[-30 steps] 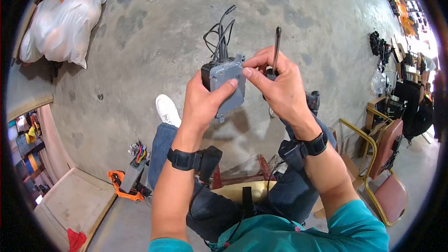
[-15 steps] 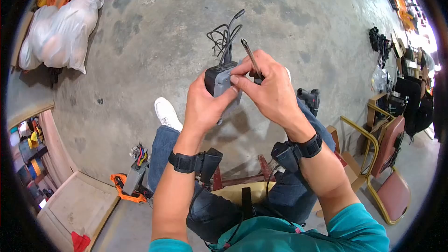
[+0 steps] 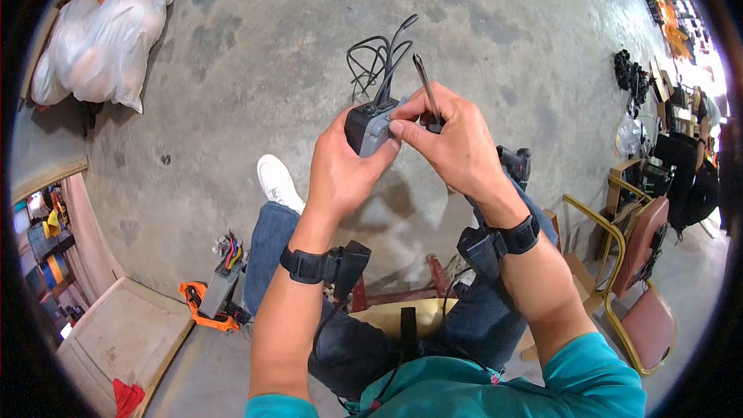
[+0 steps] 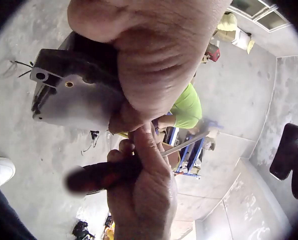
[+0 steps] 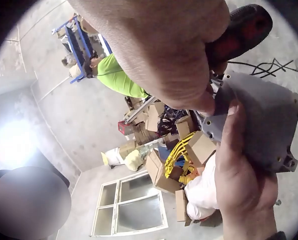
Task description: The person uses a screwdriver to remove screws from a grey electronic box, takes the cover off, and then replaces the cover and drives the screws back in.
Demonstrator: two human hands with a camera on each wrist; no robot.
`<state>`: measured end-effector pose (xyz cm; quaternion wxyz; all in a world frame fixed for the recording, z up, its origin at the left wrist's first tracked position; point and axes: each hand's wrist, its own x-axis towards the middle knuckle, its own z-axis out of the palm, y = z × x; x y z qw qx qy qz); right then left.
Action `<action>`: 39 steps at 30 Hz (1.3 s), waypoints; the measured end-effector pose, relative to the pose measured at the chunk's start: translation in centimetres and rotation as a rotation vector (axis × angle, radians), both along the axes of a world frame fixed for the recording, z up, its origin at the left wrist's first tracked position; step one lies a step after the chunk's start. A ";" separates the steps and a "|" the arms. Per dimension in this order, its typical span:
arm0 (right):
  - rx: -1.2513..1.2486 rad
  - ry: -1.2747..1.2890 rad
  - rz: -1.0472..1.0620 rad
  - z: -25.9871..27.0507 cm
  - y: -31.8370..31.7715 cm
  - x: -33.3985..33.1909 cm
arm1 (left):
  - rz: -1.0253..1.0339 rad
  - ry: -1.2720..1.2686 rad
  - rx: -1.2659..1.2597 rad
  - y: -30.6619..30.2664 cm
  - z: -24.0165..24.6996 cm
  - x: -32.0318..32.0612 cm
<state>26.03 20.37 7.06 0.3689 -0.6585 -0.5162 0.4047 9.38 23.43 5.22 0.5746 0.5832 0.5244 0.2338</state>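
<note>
A grey metal module [image 3: 368,129] with black cables [image 3: 377,58] sticking up from its top is gripped in my left hand [image 3: 340,166], thumb across its face. In the left wrist view the module [image 4: 69,95] shows a flat grey plate with screw holes. My right hand [image 3: 453,143] holds a screwdriver [image 3: 426,91], shaft pointing up and away, while its thumb and forefinger pinch at the module's upper right corner. The screwdriver's red and black handle [image 5: 239,32] lies in the right palm beside the module [image 5: 261,125].
I sit over a bare concrete floor. A cordless drill [image 3: 515,164] rests by my right knee. An orange and grey device with coloured wires [image 3: 217,294] lies at lower left. White sacks [image 3: 101,42] sit at far left, yellow-framed chairs [image 3: 631,263] at right.
Both hands tilted the module so its face turned away from the camera. The screwdriver shaft swung from upright to leaning left, and the right fingers stayed pinched at the corner.
</note>
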 end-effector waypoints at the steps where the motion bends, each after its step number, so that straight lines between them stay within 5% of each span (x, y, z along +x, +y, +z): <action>1: -0.013 0.006 0.003 0.0 0.1 0.1 | -0.006 -0.003 0.010 0.0 -0.1 0.0; 33: -0.162 0.022 0.068 0.2 0.3 0.9 | -0.040 0.016 0.063 -0.2 0.0 -0.5; 39: -0.003 0.005 -0.075 0.2 0.4 1.8 | 0.075 -0.219 -0.175 0.1 -0.4 -1.1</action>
